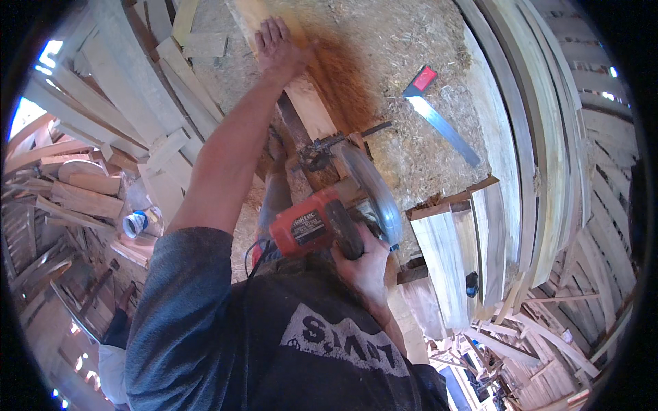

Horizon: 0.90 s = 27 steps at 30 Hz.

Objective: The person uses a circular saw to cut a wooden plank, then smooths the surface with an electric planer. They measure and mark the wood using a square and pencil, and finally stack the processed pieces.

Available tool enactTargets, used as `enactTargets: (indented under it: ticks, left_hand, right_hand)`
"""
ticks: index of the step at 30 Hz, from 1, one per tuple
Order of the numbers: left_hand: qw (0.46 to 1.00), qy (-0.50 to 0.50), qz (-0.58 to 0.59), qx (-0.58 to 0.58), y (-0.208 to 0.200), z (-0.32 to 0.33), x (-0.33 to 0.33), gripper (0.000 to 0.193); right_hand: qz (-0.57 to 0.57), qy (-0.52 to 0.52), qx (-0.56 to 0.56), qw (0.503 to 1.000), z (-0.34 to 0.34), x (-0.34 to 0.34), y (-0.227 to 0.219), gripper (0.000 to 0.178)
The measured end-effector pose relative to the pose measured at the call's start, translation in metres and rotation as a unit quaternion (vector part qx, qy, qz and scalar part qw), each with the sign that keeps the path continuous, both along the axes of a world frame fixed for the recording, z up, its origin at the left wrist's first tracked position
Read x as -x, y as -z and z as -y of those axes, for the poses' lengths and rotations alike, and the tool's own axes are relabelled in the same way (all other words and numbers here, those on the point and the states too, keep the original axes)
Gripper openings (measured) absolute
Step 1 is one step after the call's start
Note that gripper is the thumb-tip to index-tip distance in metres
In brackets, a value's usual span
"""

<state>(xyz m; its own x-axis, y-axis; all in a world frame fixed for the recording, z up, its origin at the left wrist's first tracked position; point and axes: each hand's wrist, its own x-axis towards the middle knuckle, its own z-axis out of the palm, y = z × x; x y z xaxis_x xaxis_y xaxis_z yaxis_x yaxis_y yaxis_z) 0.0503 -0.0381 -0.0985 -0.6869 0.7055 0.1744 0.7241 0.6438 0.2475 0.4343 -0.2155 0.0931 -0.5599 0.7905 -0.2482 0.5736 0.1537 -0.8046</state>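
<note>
My right hand is wrapped round the black rear handle of a red circular saw. Its metal blade guard faces right, and the saw sits at the near end of a long pale board. Farther up, my left hand lies flat on that board with its fingers stretched out, well away from the saw. Reddish-brown sawdust is spread along the board's right side. The cutting edge of the saw cannot be made out. A black cord hangs from the saw's left side.
A try square with a red-and-dark handle lies on the sawdust-covered ground at right. Long planks are stacked beyond it, and short boards lie nearer. Offcuts and a white-and-blue container are at left. Another person's sleeve shows lower left.
</note>
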Motion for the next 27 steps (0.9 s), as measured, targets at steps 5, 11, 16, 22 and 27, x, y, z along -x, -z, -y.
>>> enactTargets:
  ticks: [5, 11, 16, 22, 27]
  left_hand:
    - [1.0, -0.001, -0.005, 0.0, 0.006, 0.001, 0.008, 0.108]
    - [1.0, 0.007, -0.006, 0.0, 0.006, 0.002, 0.007, 0.107]
    - [1.0, 0.009, -0.005, 0.009, 0.001, -0.001, 0.003, 0.107]
    - [0.99, 0.023, -0.097, -0.104, 0.026, 0.0, 0.012, 0.11]
    - [0.99, 0.022, -0.095, -0.102, 0.028, -0.002, 0.011, 0.11]
  right_hand:
    - [0.041, -0.001, 0.052, 0.998, -0.003, 0.004, -0.006, 0.039]
    - [0.024, 0.004, 0.026, 0.999, -0.004, 0.008, 0.001, 0.034]
    - [0.024, 0.009, 0.048, 0.999, -0.007, 0.014, 0.003, 0.033]
    - [0.023, -0.001, 0.051, 0.998, -0.011, 0.02, 0.001, 0.035]
    - [0.005, 0.013, 0.051, 0.999, -0.013, 0.031, -0.002, 0.02]
